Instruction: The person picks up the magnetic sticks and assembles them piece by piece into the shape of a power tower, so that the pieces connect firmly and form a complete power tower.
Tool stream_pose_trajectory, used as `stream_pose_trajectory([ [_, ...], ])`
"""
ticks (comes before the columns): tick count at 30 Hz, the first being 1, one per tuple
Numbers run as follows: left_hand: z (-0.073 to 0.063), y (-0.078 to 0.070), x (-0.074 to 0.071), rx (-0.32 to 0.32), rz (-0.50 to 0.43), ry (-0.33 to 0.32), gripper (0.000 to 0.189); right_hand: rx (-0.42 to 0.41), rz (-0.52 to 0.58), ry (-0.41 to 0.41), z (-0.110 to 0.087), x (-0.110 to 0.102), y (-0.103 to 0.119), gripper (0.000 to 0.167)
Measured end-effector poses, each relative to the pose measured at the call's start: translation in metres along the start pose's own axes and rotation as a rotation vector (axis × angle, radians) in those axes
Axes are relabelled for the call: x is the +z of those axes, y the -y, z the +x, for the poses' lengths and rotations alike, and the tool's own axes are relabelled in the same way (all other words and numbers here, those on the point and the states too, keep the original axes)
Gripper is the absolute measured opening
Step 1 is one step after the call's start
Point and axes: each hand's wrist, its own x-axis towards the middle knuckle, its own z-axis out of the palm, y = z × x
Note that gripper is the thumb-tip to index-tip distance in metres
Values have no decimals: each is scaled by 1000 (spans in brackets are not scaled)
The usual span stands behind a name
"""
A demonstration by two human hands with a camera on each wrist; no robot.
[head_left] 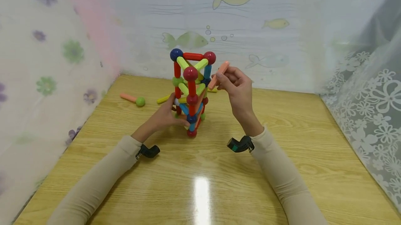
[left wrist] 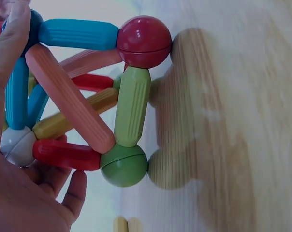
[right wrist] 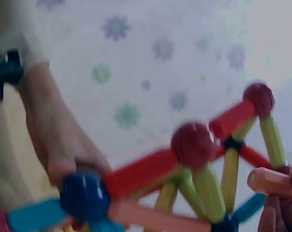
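Observation:
A tall tower of magnetic rods and balls (head_left: pixel 192 89) stands upright on the table, in red, blue, green, yellow and salmon. My left hand (head_left: pixel 161 117) grips its lower part from the left. In the left wrist view the thumb lies against a dark blue ball (left wrist: pixel 35 30), with the other fingers near a white ball (left wrist: pixel 18 146) and a red rod (left wrist: pixel 66 154). To the right of the tower's upper part, my right hand (head_left: pixel 240 94) pinches a salmon magnetic rod (head_left: pixel 223 68). That rod's near end shows in the right wrist view.
Left of the tower lie a salmon rod (head_left: pixel 127 97) with a green ball (head_left: pixel 140 101) at its end and a yellow rod (head_left: pixel 163 99). Another yellow rod (head_left: pixel 212 90) lies behind the tower. Patterned curtains surround the wooden table (head_left: pixel 200 165) at the back and sides.

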Motion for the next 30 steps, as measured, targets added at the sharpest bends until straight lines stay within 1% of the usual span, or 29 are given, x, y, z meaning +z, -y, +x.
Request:
stream_pose_trajectory([
  [3, 0, -3, 4, -3, -5, -10, 114, -16, 9, 35, -5, 12, 6, 23],
  [8, 0, -7, 7, 2, -4, -17, 114, -61, -103, 72, -9, 23, 7, 22],
  [11, 1, -8, 8, 4, 13, -17, 113, -59, -146, 74, -9, 23, 6, 22],
  [18, 1, -9, 8, -7, 20, -19, 109, -51, -195, 91, -7, 22, 8, 22],
  [24, 0, -10, 8, -17, 7, -19, 97, -26, -206, 108, -8, 23, 10, 21],
  [30, -1, -11, 10, -27, 13, -22, 97, -2, -189, 118, -8, 24, 12, 21],
])
